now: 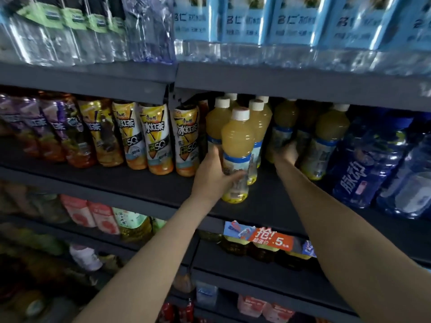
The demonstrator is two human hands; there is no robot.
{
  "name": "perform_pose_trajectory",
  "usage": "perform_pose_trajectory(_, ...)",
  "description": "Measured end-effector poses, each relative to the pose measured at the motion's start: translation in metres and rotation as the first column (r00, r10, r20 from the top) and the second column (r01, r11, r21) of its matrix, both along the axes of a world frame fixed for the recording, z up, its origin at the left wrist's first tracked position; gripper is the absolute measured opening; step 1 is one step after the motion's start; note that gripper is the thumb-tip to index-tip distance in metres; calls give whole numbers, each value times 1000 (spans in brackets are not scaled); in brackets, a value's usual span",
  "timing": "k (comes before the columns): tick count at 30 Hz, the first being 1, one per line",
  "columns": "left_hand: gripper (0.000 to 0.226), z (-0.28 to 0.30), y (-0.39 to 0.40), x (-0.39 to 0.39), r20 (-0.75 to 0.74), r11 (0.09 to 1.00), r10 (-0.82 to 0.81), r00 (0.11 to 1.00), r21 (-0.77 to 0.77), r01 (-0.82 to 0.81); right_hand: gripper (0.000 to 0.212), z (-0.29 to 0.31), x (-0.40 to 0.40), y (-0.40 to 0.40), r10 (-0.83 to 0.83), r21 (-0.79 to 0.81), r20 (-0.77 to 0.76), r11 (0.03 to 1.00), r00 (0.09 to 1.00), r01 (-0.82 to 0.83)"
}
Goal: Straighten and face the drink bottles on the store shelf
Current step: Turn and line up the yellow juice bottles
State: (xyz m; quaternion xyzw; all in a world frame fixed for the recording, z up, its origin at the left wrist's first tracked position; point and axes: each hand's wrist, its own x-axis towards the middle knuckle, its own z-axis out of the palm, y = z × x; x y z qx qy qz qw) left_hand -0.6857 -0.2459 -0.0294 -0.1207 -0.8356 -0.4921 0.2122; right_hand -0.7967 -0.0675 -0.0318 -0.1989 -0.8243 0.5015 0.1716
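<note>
Head view: the left hand [211, 173] grips the front juice bottle [236, 155] low on its label, thumb across the front and fingers [215, 149] curled round its left side. This bottle stands near the front edge of the middle shelf [140, 183], ahead of the other white-capped juice bottles [257, 127] just behind the fingers. The right hand [288, 152] reaches deeper, its fingers wrapped on a back juice bottle [283, 129] to the right of that cluster.

Risks, as I judge them: the grip on the front bottle sits low, so a quick turn could tip its heavier top forward off the shelf lip. Pulling the back bottle out past its neighbours could knock the one just right of the fingers, or nudge the blue water bottles [366, 164] beyond it.

Hard to make out: the right fingertips are lost in shadow, so how firmly they hold is unclear. The front bottle's label is partly covered by the thumb, and whether it faces squarely out cannot be told. Rows behind are dark, and motion blur smears the left-hand tea bottles [154, 138].
</note>
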Motion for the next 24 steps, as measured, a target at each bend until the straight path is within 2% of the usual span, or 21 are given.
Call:
perform_pose_trajectory(2,65,0,-1,-1,3,1000,1,1000,-2,-1,68,-1,-1,0,-11,79,0,997,1000,11)
perform_pose_trajectory(7,68,-4,-2,-1,14,1000,6,1000,0,-6,49,-9,41,-7,29,181,-117,983,993,-8)
perform_pose_trajectory(10,66,-2,1,2,7,999,39,999,-24,-39,48,-15,87,-7,114,234,-144,969,983,-78)
perform_pose_trajectory(12,65,-2,2,4,-1,998,47,999,-30,-47,54,-16,113,-6,142,238,-140,966,980,-106)
perform_pose_trajectory(14,66,-2,2,4,-3,998,45,999,-43,-45,65,-8,130,-8,153,210,-123,970,980,-125)
perform_pose_trajectory(16,67,-1,4,6,2,996,60,998,-70,-59,70,4,140,-10,166,111,-156,982,974,-150)
perform_pose_trajectory(18,62,0,5,14,-38,989,128,991,-67,-130,62,15,148,-13,173,6,-225,984,959,-176)
perform_pose_trajectory(20,53,2,3,32,-166,981,183,969,-27,-190,56,20,157,-14,157,-14,-262,986,952,-167)
perform_pose_trajectory(22,43,4,-3,50,-290,992,100,952,-50,-119,56,21,165,-11,135,-50,-281,987,950,-155)
perform_pose_trajectory(23,39,4,-6,57,-280,996,10,960,-86,-35,55,21,169,-8,121,-104,-279,982,953,-155)
perform_pose_trajectory(24,36,5,-7,63,-204,993,-85,975,-101,66,55,21,174,-5,115,-208,-291,961,950,-180)
